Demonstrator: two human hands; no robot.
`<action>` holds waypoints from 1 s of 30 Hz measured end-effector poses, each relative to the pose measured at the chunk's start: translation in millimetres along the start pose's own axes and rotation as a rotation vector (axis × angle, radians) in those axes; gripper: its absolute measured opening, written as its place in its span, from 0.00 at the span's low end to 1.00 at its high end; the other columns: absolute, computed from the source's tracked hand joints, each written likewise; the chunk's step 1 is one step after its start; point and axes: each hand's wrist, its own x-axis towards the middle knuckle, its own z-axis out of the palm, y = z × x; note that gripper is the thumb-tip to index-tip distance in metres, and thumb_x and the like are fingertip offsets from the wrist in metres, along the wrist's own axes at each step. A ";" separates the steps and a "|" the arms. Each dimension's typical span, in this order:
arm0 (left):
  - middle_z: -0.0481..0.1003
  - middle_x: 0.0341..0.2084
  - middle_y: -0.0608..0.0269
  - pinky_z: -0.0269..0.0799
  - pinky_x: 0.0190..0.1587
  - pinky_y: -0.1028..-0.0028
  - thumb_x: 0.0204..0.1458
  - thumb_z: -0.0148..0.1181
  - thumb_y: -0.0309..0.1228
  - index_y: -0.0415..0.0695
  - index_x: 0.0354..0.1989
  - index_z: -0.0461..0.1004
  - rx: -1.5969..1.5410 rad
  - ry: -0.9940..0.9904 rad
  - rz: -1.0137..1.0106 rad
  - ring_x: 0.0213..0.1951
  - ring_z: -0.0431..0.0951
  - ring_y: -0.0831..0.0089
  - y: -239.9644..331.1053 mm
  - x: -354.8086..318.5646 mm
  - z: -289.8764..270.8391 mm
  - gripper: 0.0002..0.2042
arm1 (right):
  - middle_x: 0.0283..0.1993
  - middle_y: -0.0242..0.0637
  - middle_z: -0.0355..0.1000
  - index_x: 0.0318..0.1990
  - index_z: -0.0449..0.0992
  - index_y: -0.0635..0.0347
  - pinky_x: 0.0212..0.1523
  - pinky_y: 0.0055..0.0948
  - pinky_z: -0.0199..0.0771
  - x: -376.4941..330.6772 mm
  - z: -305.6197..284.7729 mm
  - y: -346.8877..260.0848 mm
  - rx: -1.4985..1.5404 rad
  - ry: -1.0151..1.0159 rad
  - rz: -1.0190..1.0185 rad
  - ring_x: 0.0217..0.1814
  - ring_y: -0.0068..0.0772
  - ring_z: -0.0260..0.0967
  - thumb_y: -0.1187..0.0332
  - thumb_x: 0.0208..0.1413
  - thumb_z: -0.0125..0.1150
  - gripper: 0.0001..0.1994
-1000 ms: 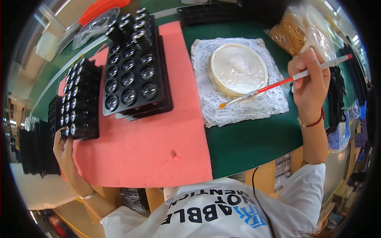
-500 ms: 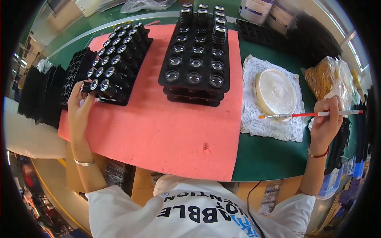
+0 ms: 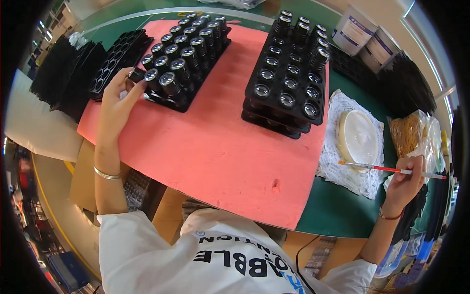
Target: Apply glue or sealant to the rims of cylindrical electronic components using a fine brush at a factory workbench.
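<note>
My left hand point(image 3: 117, 100) pinches a short black flashlight-like cylinder point(image 3: 136, 74) at the near left corner of a black tray point(image 3: 182, 105). That tray holds rows of upright black cylinders point(image 3: 170, 84) with shiny round glass tops. Between the fingers of my right hand point(image 3: 405, 188) is a thin red-handled paintbrush point(image 3: 384, 169), roughly level, its bristles pointing left. The bristle end hovers by the near edge of a round dish point(image 3: 360, 137) with whitish, glossy contents. Under the dish lies a crumpled printed cloth point(image 3: 350, 180).
A stack of black trays point(image 3: 279, 125) with clear lenses and several cylinders stands on the pink foam mat point(image 3: 215, 161). Empty black trays point(image 3: 120, 61) lie at far left. Two white tubs point(image 3: 355, 29) and a bag of yellowish strands point(image 3: 410, 134) are at the right.
The whole view has turned, so the trays and mat sit further right. Both hands keep their hold, left on the cylinder beside the tray corner, right on the brush near the dish.
</note>
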 end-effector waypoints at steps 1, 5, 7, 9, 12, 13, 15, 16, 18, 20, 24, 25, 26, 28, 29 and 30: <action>0.68 0.23 0.76 0.53 0.27 0.87 0.51 0.56 0.25 0.38 0.40 0.70 0.004 0.003 -0.003 0.25 0.62 0.91 0.1 0.9 1.2 0.09 | 0.15 0.28 0.56 0.23 0.62 0.59 0.16 0.16 0.45 0.2 -0.2 0.5 0.000 -0.019 -0.005 0.13 0.14 0.46 0.68 0.61 0.44 0.13; 0.68 0.24 0.76 0.54 0.27 0.88 0.50 0.56 0.24 0.38 0.39 0.70 -0.041 0.019 0.003 0.26 0.62 0.91 2.9 -0.5 2.9 0.09 | 0.15 0.28 0.56 0.23 0.62 0.59 0.16 0.16 0.45 -2.3 12.5 -2.7 -0.084 0.142 0.007 0.13 0.14 0.46 0.68 0.61 0.44 0.13; 0.68 0.24 0.78 0.54 0.28 0.89 0.49 0.56 0.23 0.38 0.38 0.70 -0.091 0.005 0.000 0.26 0.61 0.92 1.8 0.1 2.4 0.08 | 0.16 0.27 0.56 0.23 0.62 0.59 0.16 0.16 0.45 -1.7 12.0 -1.9 -0.055 0.119 0.004 0.13 0.14 0.45 0.68 0.61 0.44 0.13; 0.68 0.25 0.78 0.53 0.28 0.89 0.49 0.56 0.23 0.38 0.38 0.70 -0.093 -0.010 0.003 0.26 0.61 0.92 2.1 3.1 1.4 0.08 | 0.16 0.28 0.56 0.22 0.62 0.59 0.16 0.16 0.45 0.2 5.4 0.0 -0.030 0.082 0.007 0.13 0.14 0.45 0.68 0.61 0.44 0.13; 0.66 0.23 0.79 0.51 0.26 0.89 0.48 0.57 0.23 0.39 0.37 0.70 -0.067 -0.031 0.001 0.24 0.58 0.93 3.8 4.4 1.4 0.08 | 0.17 0.28 0.57 0.22 0.62 0.59 0.16 0.16 0.44 -0.6 -0.6 2.7 -0.006 0.041 0.008 0.13 0.13 0.45 0.68 0.61 0.43 0.13; 0.65 0.22 0.80 0.49 0.24 0.88 0.48 0.58 0.23 0.39 0.36 0.70 -0.038 -0.032 0.002 0.23 0.57 0.93 5.2 4.8 1.1 0.08 | 0.17 0.28 0.57 0.22 0.62 0.59 0.16 0.15 0.44 -0.2 -1.0 3.7 -0.003 0.035 -0.001 0.13 0.13 0.44 0.68 0.61 0.43 0.14; 0.64 0.20 0.80 0.48 0.23 0.87 0.47 0.58 0.23 0.39 0.36 0.70 0.012 -0.041 0.010 0.22 0.56 0.93 5.8 6.6 -2.4 0.07 | 0.17 0.28 0.57 0.22 0.62 0.58 0.15 0.15 0.44 1.1 1.5 3.1 -0.001 0.038 -0.002 0.13 0.13 0.45 0.68 0.61 0.43 0.14; 0.63 0.18 0.81 0.46 0.22 0.87 0.47 0.59 0.23 0.39 0.35 0.71 0.059 -0.054 0.015 0.21 0.54 0.93 5.4 6.7 -4.8 0.07 | 0.17 0.28 0.57 0.22 0.62 0.58 0.15 0.15 0.44 0.5 2.8 1.7 -0.006 0.040 -0.001 0.13 0.13 0.45 0.68 0.61 0.43 0.14; 0.61 0.17 0.82 0.46 0.22 0.86 0.47 0.59 0.23 0.39 0.34 0.71 0.086 -0.076 0.017 0.20 0.54 0.93 5.1 7.5 -8.9 0.06 | 0.17 0.28 0.57 0.22 0.62 0.58 0.15 0.15 0.44 -1.0 3.5 0.6 -0.023 0.079 0.004 0.13 0.13 0.45 0.68 0.61 0.44 0.13; 0.60 0.16 0.82 0.45 0.21 0.86 0.46 0.59 0.23 0.40 0.33 0.71 0.112 -0.098 0.021 0.20 0.54 0.93 7.0 9.7 -9.5 0.06 | 0.17 0.28 0.57 0.22 0.62 0.58 0.15 0.15 0.44 -1.3 4.0 0.0 -0.041 0.119 0.008 0.13 0.13 0.46 0.68 0.61 0.44 0.13; 0.60 0.17 0.80 0.46 0.22 0.86 0.46 0.60 0.24 0.39 0.35 0.70 0.076 -0.126 -0.011 0.21 0.55 0.92 9.4 10.0 -6.4 0.08 | 0.17 0.28 0.58 0.22 0.61 0.58 0.15 0.14 0.45 -2.1 2.3 -1.2 -0.010 0.075 0.002 0.13 0.13 0.46 0.68 0.61 0.43 0.14; 0.60 0.17 0.79 0.47 0.22 0.86 0.46 0.60 0.24 0.38 0.37 0.70 0.039 -0.112 -0.025 0.21 0.55 0.92 8.9 8.3 -5.3 0.10 | 0.17 0.28 0.58 0.22 0.60 0.58 0.15 0.14 0.45 -2.0 1.3 -1.2 0.015 0.049 0.002 0.13 0.13 0.46 0.68 0.61 0.43 0.14; 0.60 0.17 0.79 0.47 0.22 0.86 0.46 0.60 0.24 0.38 0.37 0.70 0.038 -0.115 -0.022 0.21 0.55 0.92 10.0 6.6 -5.0 0.10 | 0.17 0.28 0.58 0.22 0.60 0.58 0.15 0.14 0.45 -1.4 0.5 -0.9 0.014 0.053 0.000 0.13 0.13 0.46 0.68 0.61 0.43 0.14; 0.61 0.18 0.78 0.49 0.23 0.86 0.47 0.59 0.23 0.36 0.43 0.69 0.069 -0.047 -0.014 0.22 0.56 0.91 12.0 2.5 -4.9 0.14 | 0.16 0.28 0.57 0.22 0.60 0.57 0.16 0.14 0.46 0.7 -0.8 0.3 -0.004 -0.005 -0.029 0.13 0.13 0.46 0.67 0.62 0.43 0.14; 0.61 0.18 0.78 0.49 0.23 0.86 0.47 0.59 0.23 0.36 0.43 0.69 0.068 -0.051 -0.011 0.22 0.56 0.91 13.4 0.2 -6.7 0.14 | 0.16 0.28 0.57 0.22 0.60 0.57 0.16 0.14 0.46 0.4 0.1 -0.5 -0.005 -0.001 -0.030 0.13 0.13 0.46 0.67 0.62 0.43 0.14; 0.61 0.18 0.78 0.49 0.24 0.86 0.48 0.58 0.24 0.37 0.45 0.69 0.093 -0.063 -0.016 0.22 0.57 0.90 15.5 -1.6 -10.5 0.15 | 0.16 0.28 0.57 0.22 0.60 0.57 0.16 0.14 0.45 -0.8 2.5 -1.9 -0.006 0.014 -0.021 0.13 0.13 0.46 0.67 0.62 0.43 0.14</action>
